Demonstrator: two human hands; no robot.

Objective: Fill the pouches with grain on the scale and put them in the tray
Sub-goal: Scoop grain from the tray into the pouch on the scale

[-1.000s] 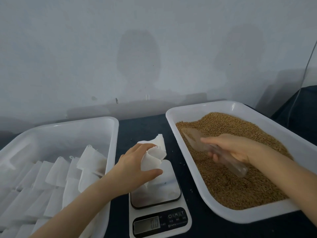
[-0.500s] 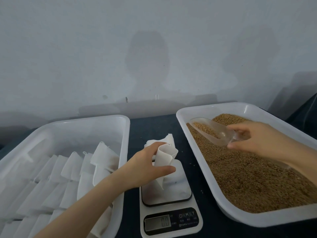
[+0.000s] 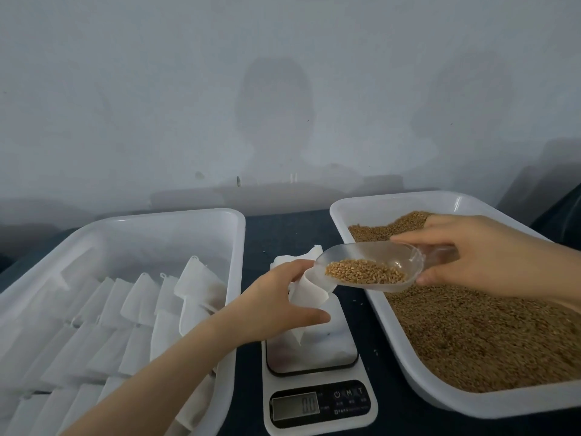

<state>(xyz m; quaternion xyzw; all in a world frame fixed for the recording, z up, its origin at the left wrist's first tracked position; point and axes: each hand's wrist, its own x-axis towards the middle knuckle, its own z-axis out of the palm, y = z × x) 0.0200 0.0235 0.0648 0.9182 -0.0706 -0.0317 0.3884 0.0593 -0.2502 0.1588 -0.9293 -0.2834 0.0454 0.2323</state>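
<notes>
My left hand (image 3: 276, 305) grips a white pouch (image 3: 306, 297) upright over the platform of the white digital scale (image 3: 314, 357), its mouth held open. My right hand (image 3: 471, 253) holds a clear plastic scoop (image 3: 371, 269) by the handle, with a small heap of brown grain in its bowl. The scoop's tip sits at the pouch's mouth. More white pouch material (image 3: 295, 259) shows behind my left hand. The scale's display (image 3: 295, 407) reads 0.0.
A white tray (image 3: 176, 221) on the left holds several rows of white pouches (image 3: 132, 309). A white tray (image 3: 390, 202) on the right is filled with brown grain (image 3: 471, 335). Both stand on a dark tabletop (image 3: 283, 228) against a pale wall.
My right hand lifted the scoop out of the grain tray with grain in it and carried it left to the pouch's mouth. My left hand kept hold of the pouch over the scale.
</notes>
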